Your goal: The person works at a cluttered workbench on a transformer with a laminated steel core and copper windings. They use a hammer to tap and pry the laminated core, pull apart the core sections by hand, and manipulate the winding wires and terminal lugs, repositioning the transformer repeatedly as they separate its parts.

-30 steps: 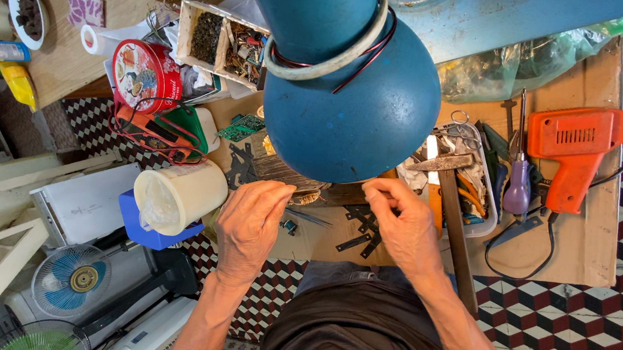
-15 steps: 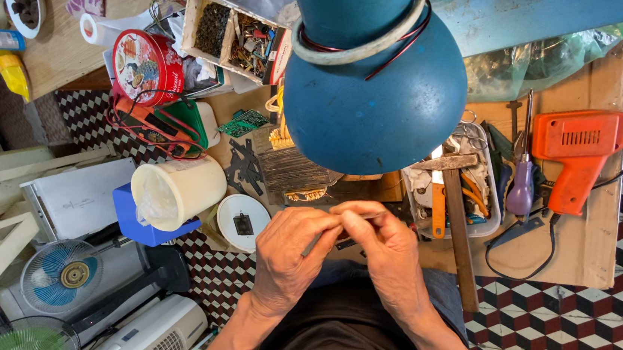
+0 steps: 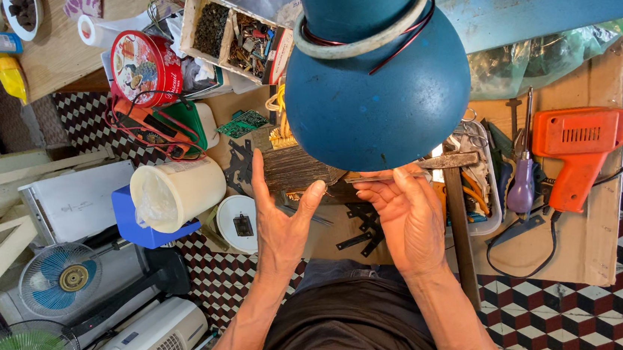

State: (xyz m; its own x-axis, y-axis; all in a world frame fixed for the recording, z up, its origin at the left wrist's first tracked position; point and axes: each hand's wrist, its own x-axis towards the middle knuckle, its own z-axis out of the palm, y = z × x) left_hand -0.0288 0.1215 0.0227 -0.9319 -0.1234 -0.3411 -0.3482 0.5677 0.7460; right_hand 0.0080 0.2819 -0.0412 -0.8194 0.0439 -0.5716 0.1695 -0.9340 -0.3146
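**Hands part over a crowded repair bench**

Half a second ago both hands were pressed together at the bench edge; now they have drawn apart. The left hand (image 3: 282,221) is open, palm spread, holding nothing. The right hand (image 3: 409,217) pinches a thin, flat grey metal strip (image 3: 366,178) at its fingertips, just under the large round blue lamp shade (image 3: 379,91), above the small dark metal pieces (image 3: 359,228) lying on the brown cardboard work surface (image 3: 583,251). The shade hides the bench behind it, and the strip's far end is hard to make out.
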